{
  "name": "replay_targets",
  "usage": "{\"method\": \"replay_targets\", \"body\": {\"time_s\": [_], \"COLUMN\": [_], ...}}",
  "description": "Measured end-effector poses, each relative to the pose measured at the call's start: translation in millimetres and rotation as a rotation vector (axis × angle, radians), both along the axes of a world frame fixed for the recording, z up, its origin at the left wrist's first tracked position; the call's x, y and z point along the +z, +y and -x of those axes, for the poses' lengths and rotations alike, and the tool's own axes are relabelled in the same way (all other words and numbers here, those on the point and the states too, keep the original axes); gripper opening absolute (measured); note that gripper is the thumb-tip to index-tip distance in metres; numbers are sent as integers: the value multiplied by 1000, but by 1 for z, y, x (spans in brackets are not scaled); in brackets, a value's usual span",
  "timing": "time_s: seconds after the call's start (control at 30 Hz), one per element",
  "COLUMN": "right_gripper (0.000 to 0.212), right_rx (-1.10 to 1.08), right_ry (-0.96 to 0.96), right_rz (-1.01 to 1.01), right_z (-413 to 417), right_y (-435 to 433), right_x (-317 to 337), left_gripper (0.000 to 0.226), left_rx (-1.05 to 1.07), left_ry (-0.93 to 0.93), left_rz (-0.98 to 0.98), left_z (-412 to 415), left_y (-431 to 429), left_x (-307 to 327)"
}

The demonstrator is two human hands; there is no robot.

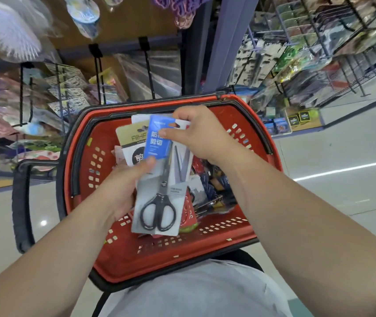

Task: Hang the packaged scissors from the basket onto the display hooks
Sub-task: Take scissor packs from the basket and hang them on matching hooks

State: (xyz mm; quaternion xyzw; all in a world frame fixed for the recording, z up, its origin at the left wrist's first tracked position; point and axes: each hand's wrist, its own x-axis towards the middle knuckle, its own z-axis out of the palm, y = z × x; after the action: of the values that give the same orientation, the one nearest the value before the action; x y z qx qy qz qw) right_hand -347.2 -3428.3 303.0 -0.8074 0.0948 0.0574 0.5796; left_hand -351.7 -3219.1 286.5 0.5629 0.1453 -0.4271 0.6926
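shop aisle: pale shiny floor [342, 202] under me, racks [308, 49] of hanging stuff on both sides, all kinda blurry
scissors pack [157, 197]: black-handled pair on a grey card with a blue top, held up over the basket, not on any hook
left hand [120, 191]: gripping the pack's left edge, thumb on the front, fingers tucked behind
right hand [200, 133]: pinching the blue top of that same pack
basket [171, 259]: red with a black rim, right below both hands, more packaged bits piled inside
beige pack [132, 138]: just behind the one I'm holding
hooks [148, 69]: black, up past the basket's far rim, well apart from the pack
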Motion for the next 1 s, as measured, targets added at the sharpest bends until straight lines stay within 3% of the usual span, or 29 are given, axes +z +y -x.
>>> {"method": "replay_targets", "body": {"time_s": [0.17,0.27,0.33,0.4,0.5,0.6,0.67,0.77,0.9,1.0], "right_gripper": [37,39,48,55,55,74,79,63,60,85], "right_rx": [-72,-67,168,325,238,240,268,423,588,630], "right_ry": [26,350,657,821,830,774,713,661,577,554], "right_rz": [-20,-47,207,353,202,148,231,451,681,659], "right_z": [0,25,50,71,82,77,74,72,70,69], "right_y": [10,-13,-32,-41,-32,-7,9,25,40,43], "right_x": [-15,-46,-77,-102,-124,-136,-143,-146,-145,-145], "left_gripper": [44,32,33,37,40,42,44,43,43,43], "left_rx": [-36,41,109,170,192,173,183,215,278,273], "left_ry": [-201,-261,-274,-268,-275,-281,-274,-259,-261,-277], "left_rz": [-147,-271,-314,-364,-428,-447,-445,-444,-444,-486], "left_z": [1,0,1,2,6,10,12,13,13,12], "left_y": [13,30,43,53,59,56,55,52,48,48], "left_x": [-4,-9,-14,-20,-24,-22,-20,-15,-5,2]}}
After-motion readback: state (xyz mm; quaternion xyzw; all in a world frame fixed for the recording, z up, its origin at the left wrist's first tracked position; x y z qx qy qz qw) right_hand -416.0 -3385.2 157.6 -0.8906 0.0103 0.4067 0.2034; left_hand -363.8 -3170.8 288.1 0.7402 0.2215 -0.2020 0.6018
